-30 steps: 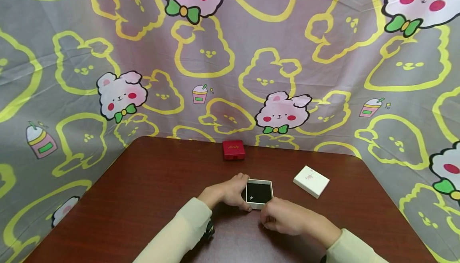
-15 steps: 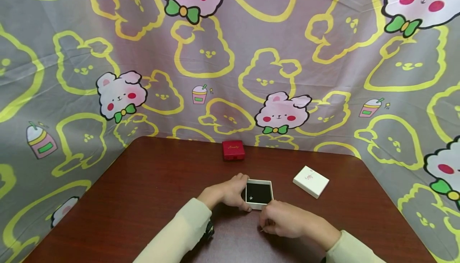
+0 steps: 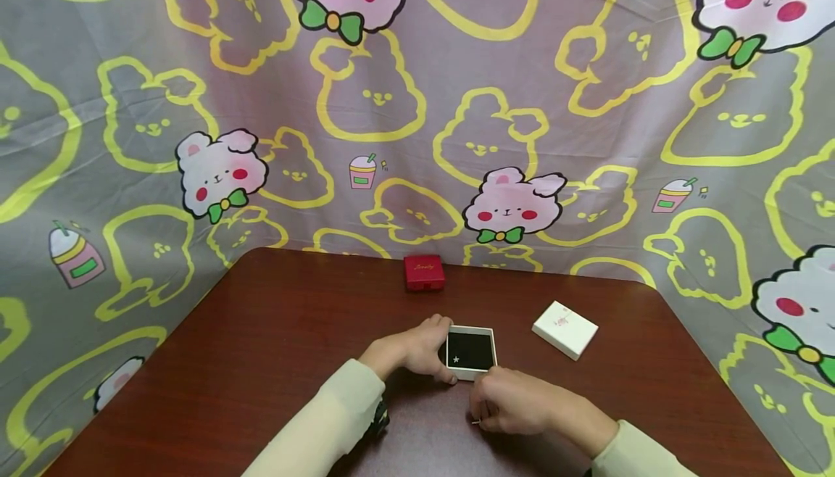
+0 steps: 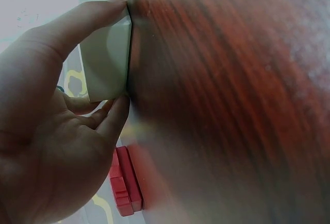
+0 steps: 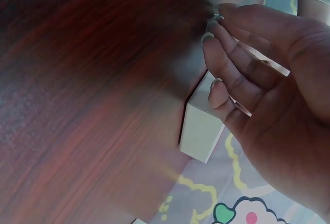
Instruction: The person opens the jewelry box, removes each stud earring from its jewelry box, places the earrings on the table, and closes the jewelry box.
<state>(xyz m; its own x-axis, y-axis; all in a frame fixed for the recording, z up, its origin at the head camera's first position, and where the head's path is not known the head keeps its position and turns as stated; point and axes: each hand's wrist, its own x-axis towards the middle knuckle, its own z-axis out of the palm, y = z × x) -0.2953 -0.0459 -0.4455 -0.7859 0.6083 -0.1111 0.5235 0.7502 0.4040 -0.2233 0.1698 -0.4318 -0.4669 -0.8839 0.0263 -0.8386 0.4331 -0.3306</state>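
Curling round a white box [image 3: 471,375] on the table [image 3: 293,332], its black lining [image 3: 479,350] bearing a silvery star [image 3: 456,359], the left hand [image 3: 425,348] grips it, the right hand [image 3: 515,399] pinches a shiny piece [image 5: 217,16], and gold script [image 3: 424,267] on a red box [image 3: 424,279] is unclear.

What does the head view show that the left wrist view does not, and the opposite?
Only the head view: the right hand, and the small star and black lining inside the white box. Only the left wrist view: the palm of the left hand. Both: the red box, the table, the patterned cloth, and the left hand gripping the white box.
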